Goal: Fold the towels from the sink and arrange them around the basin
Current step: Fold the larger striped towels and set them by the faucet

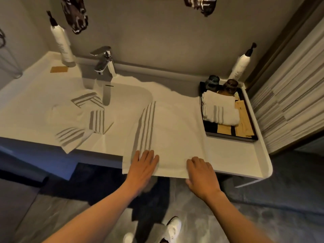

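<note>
A white towel with grey stripes [168, 130] lies spread flat on the counter to the right of the basin [126, 95], its near edge hanging slightly over the counter's front. My left hand [143, 165] rests flat on the towel's near left part, fingers straight. My right hand [201, 171] holds the near edge, fingers curled on top and thumb under the hem. More striped towels [78, 120] lie crumpled over the basin's left side. A folded striped towel [220, 109] sits in the black tray [231, 136].
A chrome faucet [105, 62] stands behind the basin. White pump bottles stand at the back left [63, 44] and back right [240, 65]. Two dark cups [220, 84] and tan packets [243, 118] share the tray. The counter [245, 158] ends at right near a striped wall.
</note>
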Available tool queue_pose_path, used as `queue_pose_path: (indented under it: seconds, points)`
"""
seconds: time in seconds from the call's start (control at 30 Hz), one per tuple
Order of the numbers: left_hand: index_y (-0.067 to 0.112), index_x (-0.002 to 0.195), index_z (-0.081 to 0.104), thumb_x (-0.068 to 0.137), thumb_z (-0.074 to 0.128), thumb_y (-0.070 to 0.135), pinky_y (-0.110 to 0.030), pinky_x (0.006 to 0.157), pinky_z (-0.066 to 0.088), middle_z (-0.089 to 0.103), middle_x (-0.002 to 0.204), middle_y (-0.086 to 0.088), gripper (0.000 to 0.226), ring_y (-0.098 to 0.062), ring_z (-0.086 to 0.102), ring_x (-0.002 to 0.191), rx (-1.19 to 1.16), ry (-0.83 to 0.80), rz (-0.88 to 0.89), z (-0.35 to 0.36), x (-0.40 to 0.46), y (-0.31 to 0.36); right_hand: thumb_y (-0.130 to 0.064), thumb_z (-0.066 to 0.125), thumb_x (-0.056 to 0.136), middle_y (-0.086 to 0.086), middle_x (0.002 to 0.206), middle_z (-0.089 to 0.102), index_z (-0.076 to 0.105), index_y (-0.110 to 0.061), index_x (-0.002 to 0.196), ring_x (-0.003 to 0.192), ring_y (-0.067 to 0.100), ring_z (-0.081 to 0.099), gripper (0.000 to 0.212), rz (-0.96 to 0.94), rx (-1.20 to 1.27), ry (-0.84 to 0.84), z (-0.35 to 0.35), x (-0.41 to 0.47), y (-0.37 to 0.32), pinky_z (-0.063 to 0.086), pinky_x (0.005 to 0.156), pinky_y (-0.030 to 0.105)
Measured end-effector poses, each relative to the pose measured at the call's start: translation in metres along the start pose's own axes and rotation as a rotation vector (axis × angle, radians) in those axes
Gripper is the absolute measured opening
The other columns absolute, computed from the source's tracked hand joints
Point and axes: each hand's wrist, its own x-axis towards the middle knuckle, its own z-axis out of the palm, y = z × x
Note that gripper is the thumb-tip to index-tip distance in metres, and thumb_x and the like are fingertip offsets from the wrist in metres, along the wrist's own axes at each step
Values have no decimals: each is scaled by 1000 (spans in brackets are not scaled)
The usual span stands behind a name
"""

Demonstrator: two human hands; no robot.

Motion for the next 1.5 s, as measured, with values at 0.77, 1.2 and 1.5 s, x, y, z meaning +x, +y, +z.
queue_pose_path:
  seconds: [0.77,1.2,1.5]
  points:
    - [20,108,57,83,57,7,-38,64,45,64,98,0,28,-23,56,86,-396,113,130,-19,1,-28,-24,88,53,21,133,50,43,-9,140,121,45,47,99,70,-159,-100,37,-26,2,34,97,65]
    - [25,110,58,92,58,21,-34,73,49,67,98,2,19,-17,60,85,-584,-66,127,-78,14,-77,-22,59,82,-5,95,68,66,-24,98,86,16,60,18,197,705,22,-51,4,45,48,73,27]
    - [24,99,46,99,46,40,-29,73,44,70,101,-13,16,-15,64,80,-916,-261,-72,-142,91,-90,-29,36,106,-2,96,64,64,-19,107,87,12,59,30,528,1287,77,-104,76,60,48,71,26]
